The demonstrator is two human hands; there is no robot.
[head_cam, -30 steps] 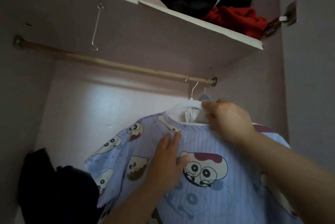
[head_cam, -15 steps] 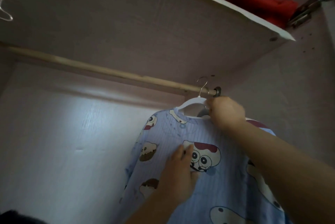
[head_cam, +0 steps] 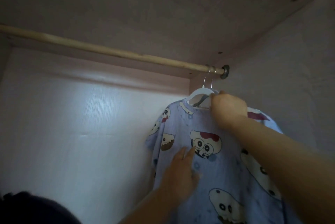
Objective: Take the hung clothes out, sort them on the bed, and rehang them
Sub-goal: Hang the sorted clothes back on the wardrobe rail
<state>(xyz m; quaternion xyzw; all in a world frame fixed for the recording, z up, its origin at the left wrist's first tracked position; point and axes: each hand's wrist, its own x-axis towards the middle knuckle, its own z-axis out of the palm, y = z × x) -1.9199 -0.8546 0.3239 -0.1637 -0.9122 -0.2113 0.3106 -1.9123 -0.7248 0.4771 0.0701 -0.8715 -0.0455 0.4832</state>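
Observation:
A light blue shirt (head_cam: 213, 174) printed with cartoon faces hangs on a white hanger (head_cam: 200, 91). The hanger's metal hook sits over the wooden rod (head_cam: 112, 52) at its far right end, beside a second hook. My right hand (head_cam: 227, 108) grips the hanger's right shoulder at the shirt's collar. My left hand (head_cam: 181, 169) lies flat with straight fingers against the front of the shirt.
The wardrobe's shelf board (head_cam: 163, 6) runs overhead, with a red garment just visible at the top right corner. The side wall (head_cam: 293, 71) stands close to the right of the hanger. A dark heap of clothes (head_cam: 34, 209) lies at the bottom left.
The hanger's hook went from below the rod onto the rod's right end. My view tilted up and closer, and my left hand slid lower on the shirt.

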